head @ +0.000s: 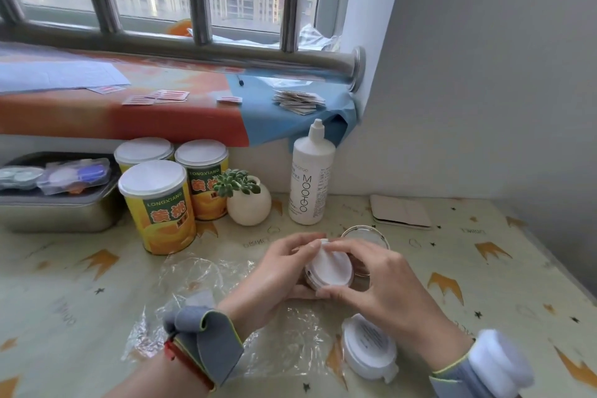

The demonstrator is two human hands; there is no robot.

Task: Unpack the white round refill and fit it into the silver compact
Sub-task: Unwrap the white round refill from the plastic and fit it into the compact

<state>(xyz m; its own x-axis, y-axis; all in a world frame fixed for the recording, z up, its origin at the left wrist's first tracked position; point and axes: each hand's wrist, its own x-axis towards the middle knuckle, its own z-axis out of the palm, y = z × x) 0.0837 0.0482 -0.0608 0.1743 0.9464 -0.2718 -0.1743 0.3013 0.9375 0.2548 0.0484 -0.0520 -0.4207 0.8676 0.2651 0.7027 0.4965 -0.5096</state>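
Both hands are seen closed around one object above the tabletop [484,236]. The left hand [281,271] cups the silver compact [311,281] from below and from its left side, fingers wrapped under the base. The right hand [374,278] grips from the opposite side, with a fingertip on the upper edge of the white round refill [331,265] and the thumb at its lower edge. The refill is seated on top of the compact base, tilted toward the camera; whether it is fully seated cannot be determined. The compact's open lid [366,234] is seen just beyond the right hand. Crumpled clear plastic wrap [193,281] lies flat under and to the left of the left wrist. A second white round case [370,346] rests on the tabletop just below the right hand. Beyond the hands stand a white bottle [310,181], a small potted succulent [247,200] and three yellow cans [158,207].
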